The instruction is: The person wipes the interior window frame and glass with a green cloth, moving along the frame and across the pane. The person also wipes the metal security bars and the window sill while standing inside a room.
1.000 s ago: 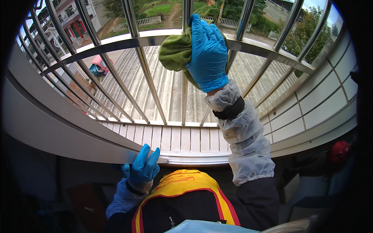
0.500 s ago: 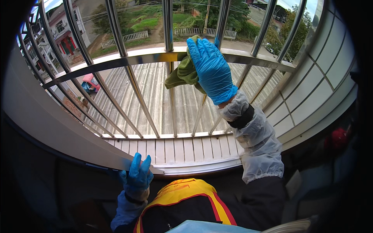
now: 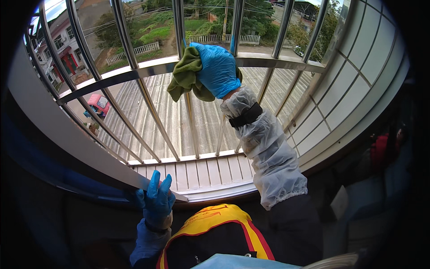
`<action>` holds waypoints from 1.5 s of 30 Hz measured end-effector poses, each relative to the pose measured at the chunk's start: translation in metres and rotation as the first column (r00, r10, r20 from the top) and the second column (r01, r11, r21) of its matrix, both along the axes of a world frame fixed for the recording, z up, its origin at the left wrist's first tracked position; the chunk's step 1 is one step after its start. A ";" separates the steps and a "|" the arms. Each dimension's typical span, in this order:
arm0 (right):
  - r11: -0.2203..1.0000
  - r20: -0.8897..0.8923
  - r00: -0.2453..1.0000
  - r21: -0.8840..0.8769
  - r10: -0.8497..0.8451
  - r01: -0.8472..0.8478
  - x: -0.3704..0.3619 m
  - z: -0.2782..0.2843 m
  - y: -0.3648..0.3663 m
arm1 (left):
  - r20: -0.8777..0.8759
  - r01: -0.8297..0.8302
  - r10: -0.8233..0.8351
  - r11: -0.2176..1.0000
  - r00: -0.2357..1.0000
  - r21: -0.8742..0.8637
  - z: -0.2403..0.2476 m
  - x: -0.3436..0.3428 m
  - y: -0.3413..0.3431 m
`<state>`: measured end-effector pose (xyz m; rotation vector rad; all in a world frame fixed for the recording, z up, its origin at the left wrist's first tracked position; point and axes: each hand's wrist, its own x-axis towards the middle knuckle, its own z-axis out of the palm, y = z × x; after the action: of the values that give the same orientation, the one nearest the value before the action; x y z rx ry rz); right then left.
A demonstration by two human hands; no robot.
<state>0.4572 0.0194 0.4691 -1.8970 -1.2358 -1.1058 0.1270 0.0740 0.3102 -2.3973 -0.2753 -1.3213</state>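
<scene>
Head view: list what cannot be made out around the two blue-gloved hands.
- Right hand: its fingers are hidden behind the crumpled green cloth on the horizontal steel rail.
- Left hand: its palm is hidden, pressed against the grey window ledge.
- Room below the ledge: too dark.

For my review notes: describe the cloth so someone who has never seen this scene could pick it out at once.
Look at the metal window grille of slanted bars that fills the upper half of the view, then follow its horizontal crossbar toward the middle. There the right hand, in a blue glove, presses a crumpled green cloth against the bars. It is the only soft, green thing on the bare metal.
</scene>
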 end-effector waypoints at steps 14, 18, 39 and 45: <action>0.338 -0.317 0.187 0.937 0.930 -0.091 -0.024 -0.134 -0.100 | -0.034 0.066 -0.069 0.995 0.997 -0.069 -0.007 -0.008 0.002; 0.962 -0.247 0.946 0.223 0.212 -0.157 -0.021 -0.052 -0.062 | -0.143 0.121 -0.132 0.989 0.981 -0.081 0.003 -0.008 0.003; 0.882 -0.220 0.869 0.284 0.443 -0.377 0.003 -0.011 0.039 | 0.047 0.165 -0.159 0.973 0.986 -0.162 -0.006 -0.003 -0.002; 0.922 -0.081 0.975 0.349 0.207 -0.167 0.036 0.124 0.113 | 0.000 0.146 -0.146 0.988 0.989 -0.055 -0.033 0.000 0.014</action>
<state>0.4930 0.1322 0.5929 -1.5258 -1.0576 -1.0170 0.1270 0.0876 0.2774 -2.5070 -0.1386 -1.3883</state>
